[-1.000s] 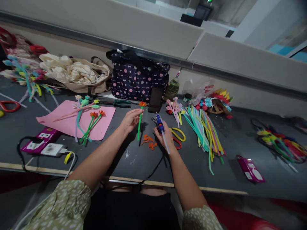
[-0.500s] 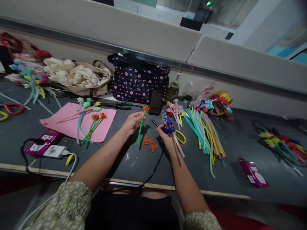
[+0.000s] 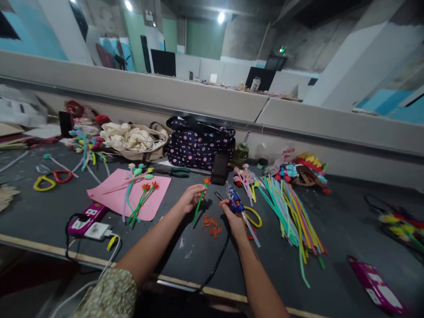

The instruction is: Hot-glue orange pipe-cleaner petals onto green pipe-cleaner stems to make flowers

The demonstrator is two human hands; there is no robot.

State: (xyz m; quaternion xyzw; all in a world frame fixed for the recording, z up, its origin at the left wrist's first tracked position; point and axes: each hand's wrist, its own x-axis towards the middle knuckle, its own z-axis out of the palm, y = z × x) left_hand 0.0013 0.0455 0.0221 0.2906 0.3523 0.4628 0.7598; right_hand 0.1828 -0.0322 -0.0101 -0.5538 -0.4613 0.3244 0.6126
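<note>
My left hand (image 3: 192, 197) pinches a small pipe-cleaner flower (image 3: 198, 207) by its green stem, just under the orange head. The stem slants down toward the table. My right hand (image 3: 233, 216) is closed around a blue glue gun (image 3: 236, 203), with a clear glue stick poking out of its back end toward me. Between the hands, small orange pieces (image 3: 212, 226) lie scattered on the dark table. Scissors with a yellow handle (image 3: 255, 216) rest partly under the glue gun. Two finished-looking orange flowers (image 3: 145, 194) lie on a pink sheet (image 3: 109, 187) to the left.
A bundle of coloured pipe cleaners (image 3: 291, 212) lies right of the glue gun. Behind stand a dark patterned bag (image 3: 198, 145), a phone (image 3: 219, 168) and pliers (image 3: 179, 172). Purple power strips (image 3: 89, 218) sit at both sides. A black cord (image 3: 218, 258) crosses the table's front edge (image 3: 185, 280).
The head view has tilted up, so the table things sit lower and more of the room shows. Both hands keep their holds on the flower and the glue gun.
</note>
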